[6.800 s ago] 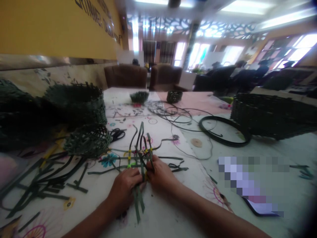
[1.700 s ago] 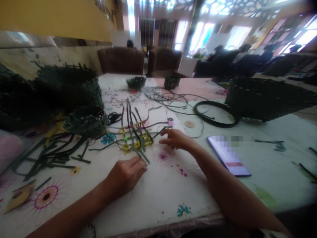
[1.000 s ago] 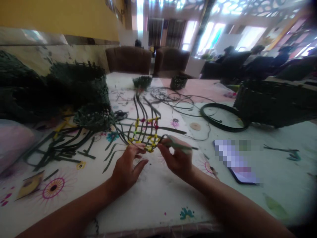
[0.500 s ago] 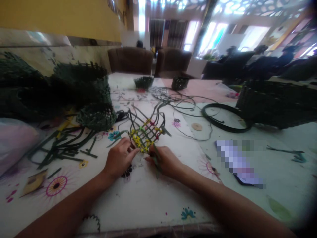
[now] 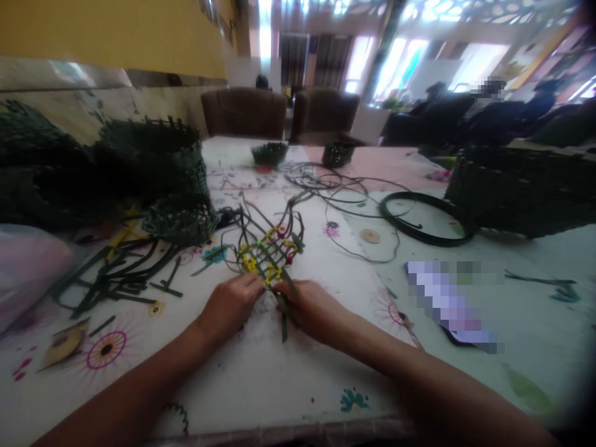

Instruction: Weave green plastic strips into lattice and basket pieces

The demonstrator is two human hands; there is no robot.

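A small open lattice of dark green strips (image 5: 270,253), dotted with yellow ties and a few red ones, lies on the table before me, its loose strip ends fanning out at the far side. My left hand (image 5: 231,303) is closed, thumb and fingers pinching the lattice's near corner. Close beside it, my right hand (image 5: 313,308) grips a flat green strip (image 5: 284,328) at the same corner, and the strip's end hangs down below the fingers. My fingertips hide the exact spot where the strip meets the lattice.
Dark woven baskets (image 5: 179,218) and cut strips (image 5: 123,273) stand and lie at left, beside a pink plastic bag (image 5: 32,267). To the right are a coil of green strip (image 5: 426,239), a phone (image 5: 447,304) and a large basket (image 5: 521,192). People sit far back.
My left hand has moved right and closed in on the near corner. The lattice has shifted slightly left, and the strip end below my right hand now hangs lower.
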